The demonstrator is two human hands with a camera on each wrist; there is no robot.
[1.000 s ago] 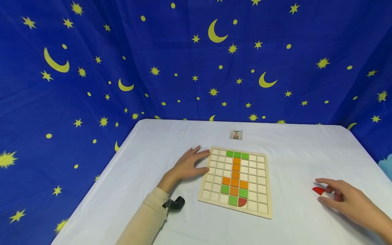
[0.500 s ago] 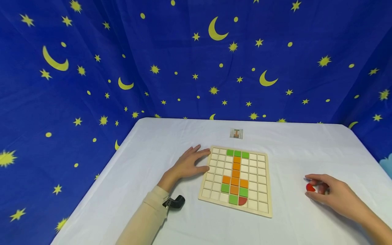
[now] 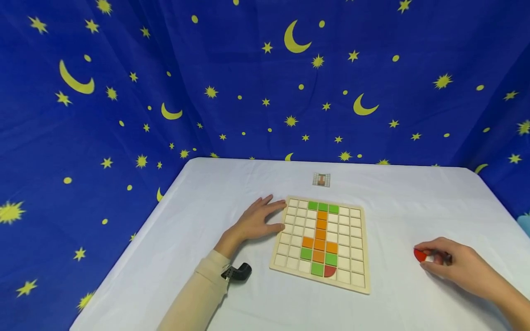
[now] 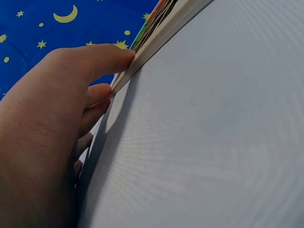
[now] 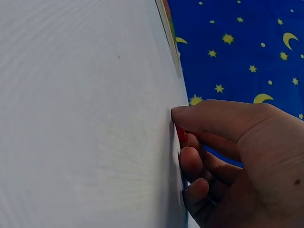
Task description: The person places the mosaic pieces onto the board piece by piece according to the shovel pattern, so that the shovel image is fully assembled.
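Observation:
My left hand (image 3: pixel 257 222) rests on the table with spread fingers, its thumb and index finger touching the left edge of a square wooden mosaic board (image 3: pixel 366 248). The left wrist view shows that thumb (image 4: pixel 114 58) against the board's side. Green tiles (image 3: pixel 323 207) and orange tiles (image 3: pixel 320 234) form an upright figure on the board, with a red rounded tile (image 3: pixel 330 271) in the bottom row. Right of the board, my right hand (image 3: pixel 463 264) pinches a red-and-white tile (image 3: pixel 420 255) low over the table. Fingers mostly hide this tile (image 5: pixel 181 134) in the right wrist view.
A small pattern card (image 3: pixel 321 179) lies behind the board. White cloth (image 3: pixel 397 193) covers the table, and a blue curtain (image 3: pixel 248 69) with moons and stars hangs around it. A black wrist mount (image 3: pixel 239 272) sits beside my left cuff.
My right hand has closed its fingers on the red-and-white tile and shifted it slightly left, turning it. My left hand and the board have stayed put; the head view has tilted a little.

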